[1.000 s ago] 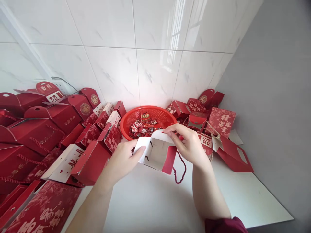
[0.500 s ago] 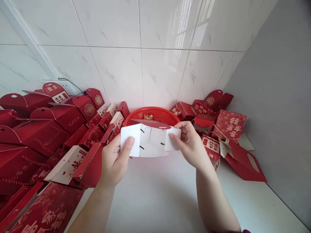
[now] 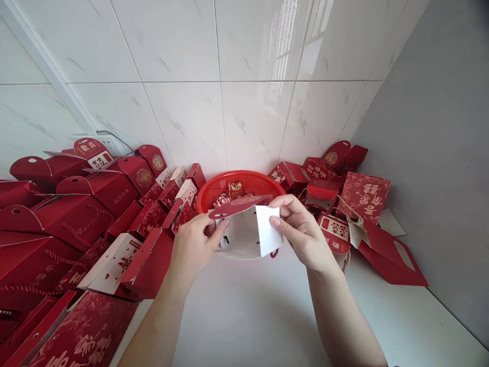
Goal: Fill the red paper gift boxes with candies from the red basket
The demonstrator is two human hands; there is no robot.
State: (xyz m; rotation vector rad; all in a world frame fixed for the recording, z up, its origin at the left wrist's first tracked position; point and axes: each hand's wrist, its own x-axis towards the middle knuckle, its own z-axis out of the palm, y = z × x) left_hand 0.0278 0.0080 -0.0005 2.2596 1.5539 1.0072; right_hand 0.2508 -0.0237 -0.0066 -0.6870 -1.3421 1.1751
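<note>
Red paper gift box (image 3: 245, 232) with a white inside is held up between both hands, above the bench (image 3: 248, 316) and just in front of a red plastic basket (image 3: 263, 182). The left hand (image 3: 196, 237) pinches its left edge, near one end of the rounded red flap (image 3: 242, 205); the right hand (image 3: 301, 237) grips the white side flap (image 3: 269, 232) between thumb and fingers. Its walls are opened out, but these flaps are not closed and no sweets show inside, so filling and closing appear undone. Beyond, wrapped sweets (image 3: 236, 189) lie in the basket. Many red cartons (image 3: 112, 191) crowd the left, seemingly already shaped; more patterned boxes (image 3: 365, 196) cluster at the right.
</note>
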